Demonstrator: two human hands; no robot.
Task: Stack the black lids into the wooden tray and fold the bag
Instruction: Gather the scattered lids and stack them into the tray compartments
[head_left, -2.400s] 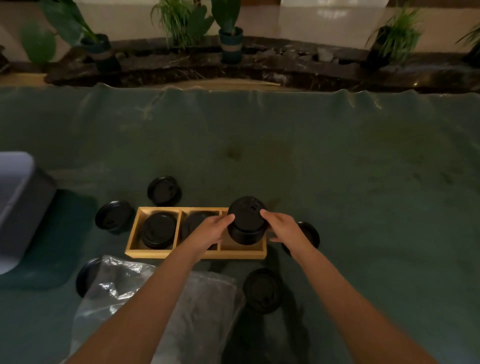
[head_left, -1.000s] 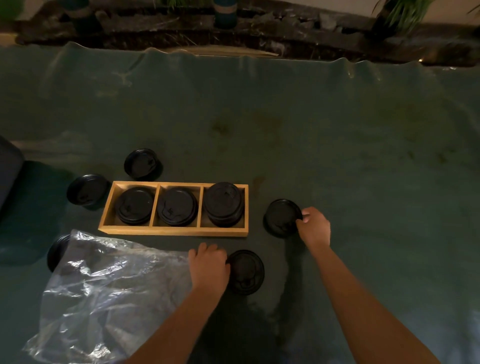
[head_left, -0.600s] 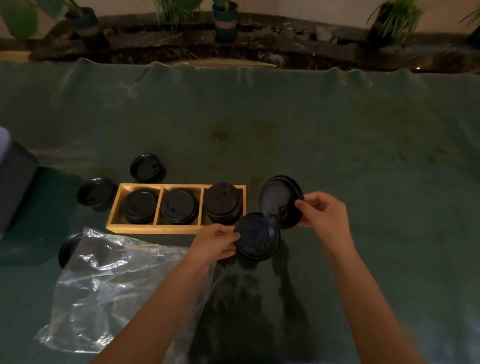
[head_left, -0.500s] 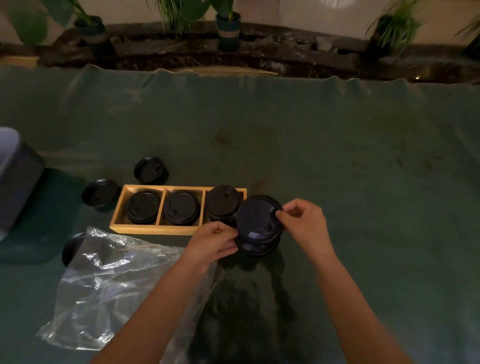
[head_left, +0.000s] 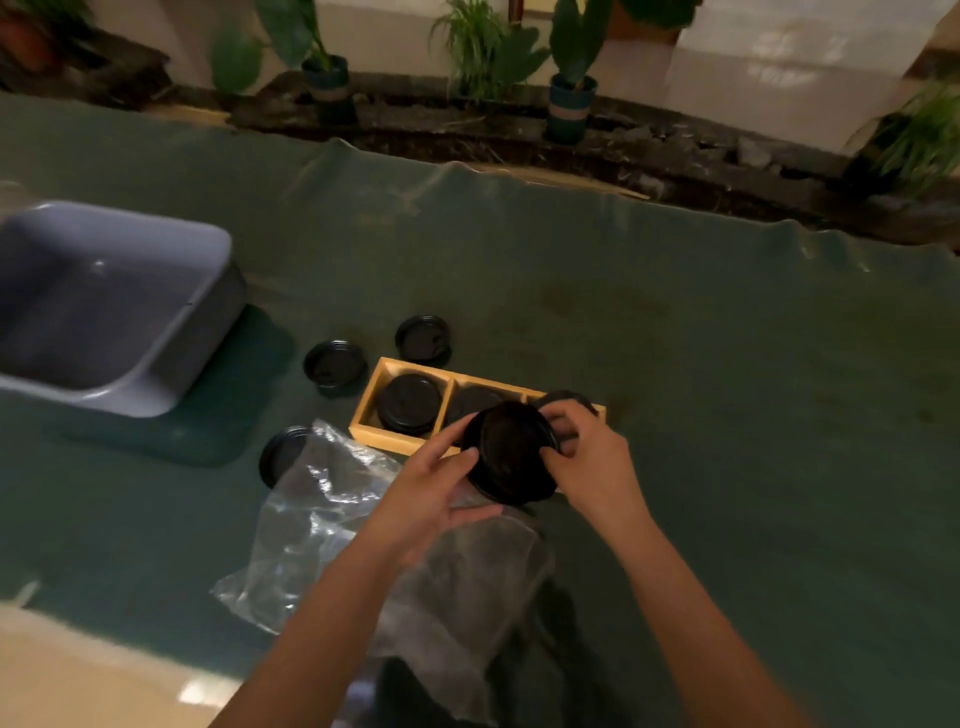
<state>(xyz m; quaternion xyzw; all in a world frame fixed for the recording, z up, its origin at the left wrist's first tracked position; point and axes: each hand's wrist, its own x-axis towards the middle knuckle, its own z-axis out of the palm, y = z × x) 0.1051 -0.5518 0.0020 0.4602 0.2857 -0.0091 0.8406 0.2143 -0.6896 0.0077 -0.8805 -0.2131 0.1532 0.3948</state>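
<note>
At the centre of the frame, my left hand (head_left: 431, 499) and right hand (head_left: 587, 457) both pinch the lids (head_left: 511, 449) by their rims above the tray (head_left: 387, 436); I should square them, then lower them level into 1 compartment.

Tray (head_left: 363, 435) right of bin (head_left: 156, 384); bag (head_left: 332, 519) before tray; two lids (head_left: 333, 365) behind tray.

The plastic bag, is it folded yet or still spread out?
Not folded. The bag lies loose and crumpled on the green cloth, while both hands hold black lids.
</note>
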